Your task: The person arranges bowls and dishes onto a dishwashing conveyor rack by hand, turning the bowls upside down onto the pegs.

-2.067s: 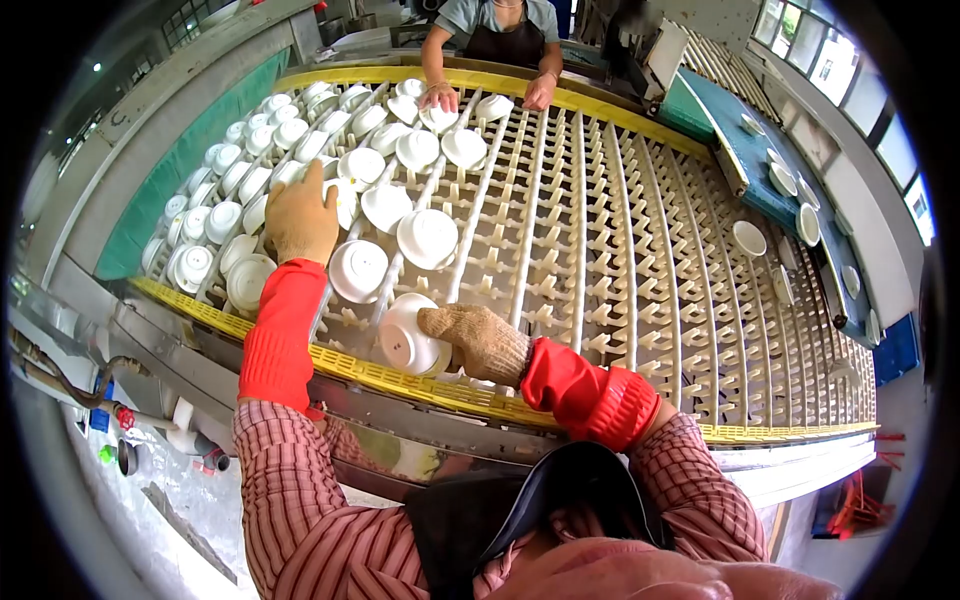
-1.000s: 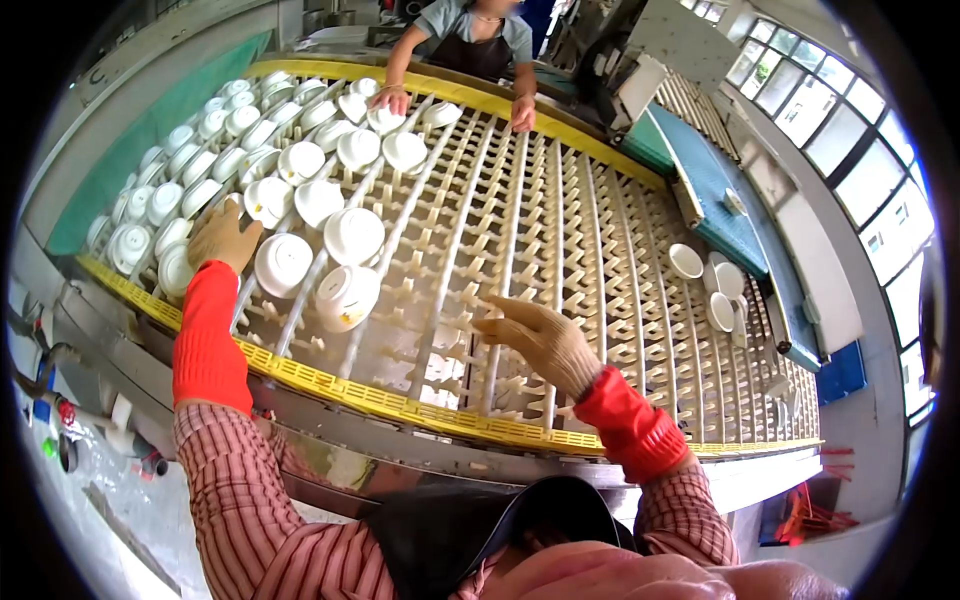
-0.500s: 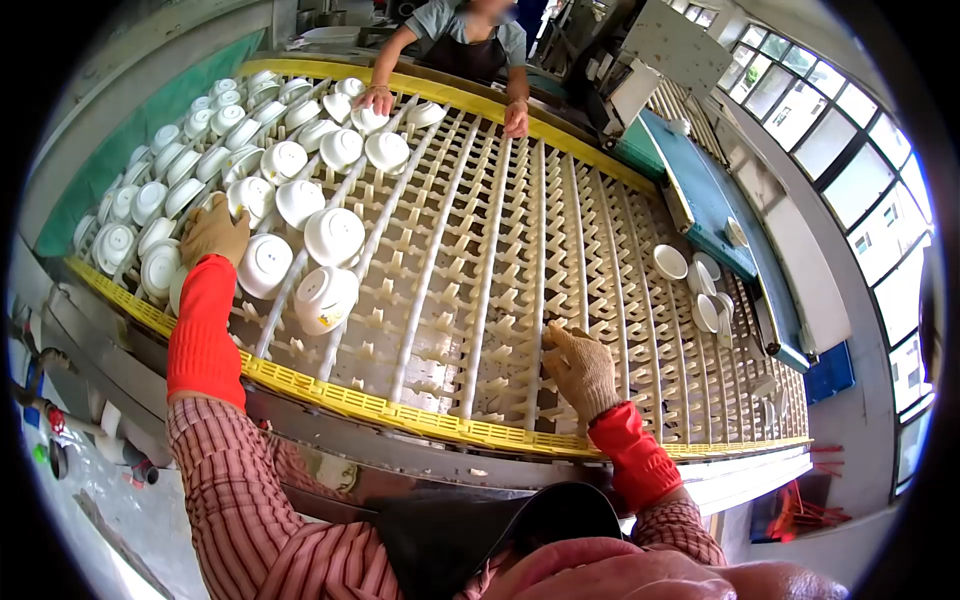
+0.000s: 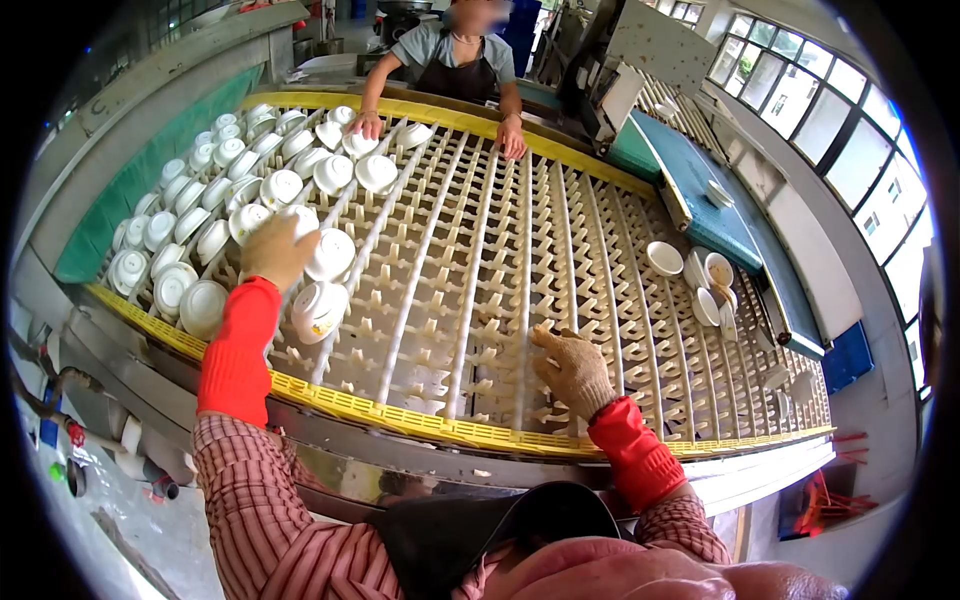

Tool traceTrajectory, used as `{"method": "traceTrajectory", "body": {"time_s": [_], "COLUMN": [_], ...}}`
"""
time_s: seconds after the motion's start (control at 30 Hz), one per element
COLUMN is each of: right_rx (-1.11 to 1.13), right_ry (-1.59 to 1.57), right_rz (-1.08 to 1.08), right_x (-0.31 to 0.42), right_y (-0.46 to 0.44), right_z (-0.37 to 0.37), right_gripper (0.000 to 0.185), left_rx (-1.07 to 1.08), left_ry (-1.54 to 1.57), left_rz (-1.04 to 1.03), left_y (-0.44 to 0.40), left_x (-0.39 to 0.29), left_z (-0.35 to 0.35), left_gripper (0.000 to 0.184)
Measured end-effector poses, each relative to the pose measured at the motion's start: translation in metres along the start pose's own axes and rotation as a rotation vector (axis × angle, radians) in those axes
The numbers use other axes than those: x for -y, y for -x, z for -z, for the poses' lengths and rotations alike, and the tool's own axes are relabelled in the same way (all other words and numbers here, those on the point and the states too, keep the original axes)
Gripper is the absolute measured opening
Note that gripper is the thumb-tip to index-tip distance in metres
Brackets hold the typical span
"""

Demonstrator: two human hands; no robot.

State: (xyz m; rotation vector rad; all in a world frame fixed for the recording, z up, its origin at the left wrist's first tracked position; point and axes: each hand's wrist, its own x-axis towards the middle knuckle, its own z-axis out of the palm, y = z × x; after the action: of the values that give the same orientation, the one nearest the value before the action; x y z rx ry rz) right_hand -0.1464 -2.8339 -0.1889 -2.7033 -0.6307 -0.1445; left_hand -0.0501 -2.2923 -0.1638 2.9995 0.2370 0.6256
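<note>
My left hand (image 4: 278,248), in a tan work glove with a red sleeve cuff, reaches over the overturned white bowls at the left of the peg rack. It touches or nearly touches a white bowl (image 4: 302,217); its fingers are partly hidden, so I cannot tell whether they grip it. Close by on the right are another bowl (image 4: 330,255) and a bowl with a yellow-orange mark (image 4: 320,312). My right hand (image 4: 572,368), also gloved, rests on the pegs of the rack (image 4: 450,330) near the front edge, fingers loosely apart and holding nothing.
A co-worker (image 4: 455,60) stands across the rack, hands at its far yellow edge (image 4: 440,112). Rows of bowls (image 4: 185,195) cover the left side. Several bowls (image 4: 664,259) and spoons lie at the right, beside a blue-green belt (image 4: 690,185).
My left hand has moved right, from the bowls at the left to those nearer the middle. My right hand stays at nearly the same spot. The camera view has shifted slightly.
</note>
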Motion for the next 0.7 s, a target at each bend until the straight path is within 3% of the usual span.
{"method": "traceTrajectory", "body": {"time_s": [0.1,0.43,0.7], "right_rx": [-0.003,-0.053,0.060], "right_ry": [-0.016,-0.007,0.047], "right_rz": [0.029,0.197,0.200], "right_x": [-0.007,-0.023,-0.002], "right_y": [0.002,0.004,0.009], "right_z": [-0.001,-0.008,0.020], "right_gripper": [0.057,0.061,0.071], "left_rx": [0.111,0.114,0.129], "left_ry": [-0.250,-0.196,-0.203], "left_rz": [0.009,0.026,0.057], "left_y": [0.018,0.016,0.016], "left_x": [-0.043,-0.037,-0.041], "left_z": [0.009,0.000,0.001], "left_gripper": [0.067,0.067,0.066]}}
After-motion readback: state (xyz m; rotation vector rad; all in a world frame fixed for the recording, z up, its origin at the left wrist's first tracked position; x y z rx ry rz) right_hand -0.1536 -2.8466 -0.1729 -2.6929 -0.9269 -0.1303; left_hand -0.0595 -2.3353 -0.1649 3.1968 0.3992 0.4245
